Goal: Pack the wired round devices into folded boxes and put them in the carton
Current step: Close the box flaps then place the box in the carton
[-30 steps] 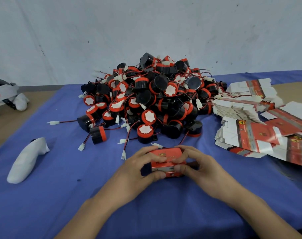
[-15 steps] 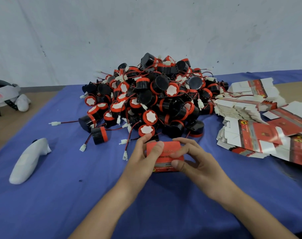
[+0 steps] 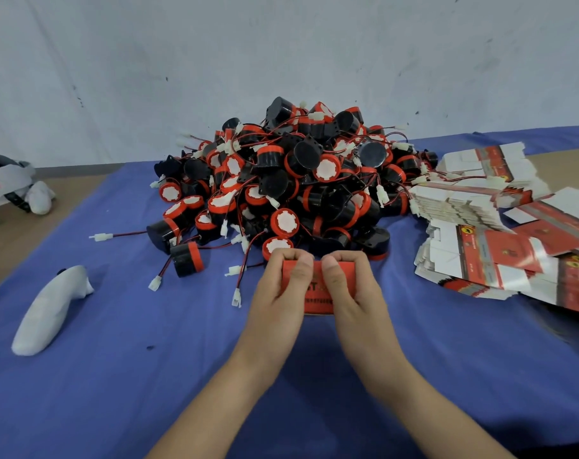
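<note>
Centrally, small red folded box (image 3: pixel 318 301) sits in front of the person, long axis running left to right across the view, broad printed face tilted up toward the camera, lettering along its near edge too blurred to read. It is at the near foot of the pile of wired round devices (image 3: pixel 291 183), over the blue cloth (image 3: pixel 149 376); cannot tell if it rests on the cloth or is lifted clear. Pile is black bodies with red bands, white caps, thin red-black wires and white plugs, heaped mid-table; one device (image 3: pixel 186 260) lies loose on its side to the left of the pile. Flat box blanks (image 3: pixel 490 250), red and white, are stacked and fanned to the right, touching the pile's edge. Cloth covers a brown tabletop (image 3: pixel 13 236), bare at both far corners; plain pale wall (image 3: pixel 281 61) behind. White handheld controller (image 3: pixel 50 309) lies on the cloth at left, a headset (image 3: pixel 3 183) on the bare top beyond it. Left hand (image 3: pixel 275 296) grips the box's left half, right hand (image 3: pixel 361 298) the right half: both thumbs press side by side on the upper face, fingers (image 3: pixel 347 258) curled over the far edge, palms closed in tight on the ends.
</note>
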The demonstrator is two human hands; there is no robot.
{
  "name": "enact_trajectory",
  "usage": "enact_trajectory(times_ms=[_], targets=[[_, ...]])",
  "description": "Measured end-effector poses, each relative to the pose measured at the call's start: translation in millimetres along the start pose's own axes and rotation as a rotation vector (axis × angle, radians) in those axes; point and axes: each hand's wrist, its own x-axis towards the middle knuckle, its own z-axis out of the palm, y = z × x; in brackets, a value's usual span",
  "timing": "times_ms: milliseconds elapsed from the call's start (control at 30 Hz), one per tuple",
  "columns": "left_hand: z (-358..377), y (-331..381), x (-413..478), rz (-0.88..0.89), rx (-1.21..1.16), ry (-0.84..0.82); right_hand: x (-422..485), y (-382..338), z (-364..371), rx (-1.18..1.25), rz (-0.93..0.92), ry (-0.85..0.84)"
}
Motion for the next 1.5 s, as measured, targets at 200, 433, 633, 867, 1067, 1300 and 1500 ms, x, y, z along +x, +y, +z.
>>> enact_trajectory(times_ms=[200, 433, 633, 867, 1067, 1300, 1500], targets=[[17.0, -10.2, -2.2, 0.027, 0.101, 0.261, -6.6, 14.0, 16.4, -0.048, 0.064, 0.178], [17.8, -12.8, 2.9, 0.076, 0.212, 0.312, 3.0, 9.2, 13.9, -0.059, 0.034, 0.204], [14.6, -9.9, 9.8, 0.069, 0.163, 0.253, 6.3, 8.7, 8.7, -0.13, 0.019, 0.173], [12.7, -11.9, 11.7, 0.034, 0.128, 0.191, 6.7, 9.3, 8.2, -0.114, 0.013, 0.177], [11.7, -9.4, 9.6, 0.05, 0.032, 0.095, 7.6, 7.5, 6.9, -0.065, -0.022, 0.169], [7.5, -6.7, 8.2, 0.093, 0.021, 0.053, 6.4, 2.3, 1.4, 0.0, -0.014, 0.017], [10.7, -6.5, 7.8, 0.045, 0.011, 0.057, 7.3, 4.0, 4.0, -0.02, -0.012, 0.115]])
